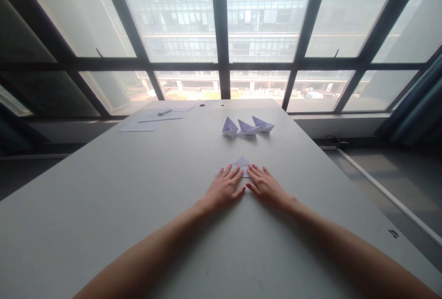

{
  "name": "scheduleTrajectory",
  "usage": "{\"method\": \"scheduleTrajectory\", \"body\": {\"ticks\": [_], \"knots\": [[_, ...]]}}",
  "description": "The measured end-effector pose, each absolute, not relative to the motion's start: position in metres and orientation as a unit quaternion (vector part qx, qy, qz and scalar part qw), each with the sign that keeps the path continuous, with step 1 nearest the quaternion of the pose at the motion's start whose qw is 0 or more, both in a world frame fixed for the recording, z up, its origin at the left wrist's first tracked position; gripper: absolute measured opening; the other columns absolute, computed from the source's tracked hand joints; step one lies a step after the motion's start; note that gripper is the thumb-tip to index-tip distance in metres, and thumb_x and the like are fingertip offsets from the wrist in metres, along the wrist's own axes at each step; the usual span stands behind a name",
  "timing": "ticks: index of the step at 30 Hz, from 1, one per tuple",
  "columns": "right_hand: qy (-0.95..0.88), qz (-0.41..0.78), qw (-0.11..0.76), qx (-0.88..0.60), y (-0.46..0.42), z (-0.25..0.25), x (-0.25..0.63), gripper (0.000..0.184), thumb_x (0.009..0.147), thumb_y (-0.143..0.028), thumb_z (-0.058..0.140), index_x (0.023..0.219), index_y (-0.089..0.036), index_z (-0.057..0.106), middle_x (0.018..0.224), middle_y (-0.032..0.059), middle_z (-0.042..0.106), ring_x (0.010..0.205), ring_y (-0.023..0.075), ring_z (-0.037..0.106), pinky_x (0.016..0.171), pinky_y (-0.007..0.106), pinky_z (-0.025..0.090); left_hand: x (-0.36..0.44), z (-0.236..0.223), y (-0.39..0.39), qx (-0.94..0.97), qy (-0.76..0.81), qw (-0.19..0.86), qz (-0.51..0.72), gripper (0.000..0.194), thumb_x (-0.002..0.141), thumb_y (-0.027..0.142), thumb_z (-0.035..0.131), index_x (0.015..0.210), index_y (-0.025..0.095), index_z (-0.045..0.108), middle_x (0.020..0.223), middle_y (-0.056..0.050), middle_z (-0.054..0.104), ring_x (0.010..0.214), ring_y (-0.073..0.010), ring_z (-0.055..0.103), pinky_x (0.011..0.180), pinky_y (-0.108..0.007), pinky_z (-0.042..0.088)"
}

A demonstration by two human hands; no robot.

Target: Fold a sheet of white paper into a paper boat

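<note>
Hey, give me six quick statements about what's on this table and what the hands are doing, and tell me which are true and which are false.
1. The left hand and the right hand both touch a folded paper. True.
2. Three paper boats stand on the table, beyond the folded paper. True.
3. The paper boats are bright red. False: they are a pale whitish colour.
4. Loose sheets lie toward the far left of the table. True.
5. The right hand holds a pair of scissors. False: it lies palm down, fingertips at the folded paper.
6. The paper boats sit inside a box. False: they stand directly on the table.
</note>
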State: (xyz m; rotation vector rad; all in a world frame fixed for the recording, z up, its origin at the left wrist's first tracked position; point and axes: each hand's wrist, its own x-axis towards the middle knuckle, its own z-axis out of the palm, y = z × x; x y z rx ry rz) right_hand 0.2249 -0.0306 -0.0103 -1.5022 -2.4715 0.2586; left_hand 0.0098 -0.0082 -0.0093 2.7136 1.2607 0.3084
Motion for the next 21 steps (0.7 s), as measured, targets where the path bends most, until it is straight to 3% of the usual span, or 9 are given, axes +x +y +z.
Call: {"method": "scheduleTrajectory", "body": {"ticks": [21], "knots": [[-0.847, 0.097, 0.118, -0.509, -0.0319, -0.0080, 0.2245, 0.062, 0.102, -0.046, 0.033, 0.154, -0.013, 0.031, 0.160, 0.0128, 0.027, 0.150, 0.0237, 0.019, 0.121, 0.047, 0.013, 0.0102, -0.0087, -0.0085, 0.899, 0.424, 0.057, 0.087, 0.064, 0.099, 0.058, 0.033, 0.154, 0.027, 0.029, 0.160, -0.005, 0.028, 0.149, -0.0310, 0.018, 0.121, -0.053, 0.019]]}}
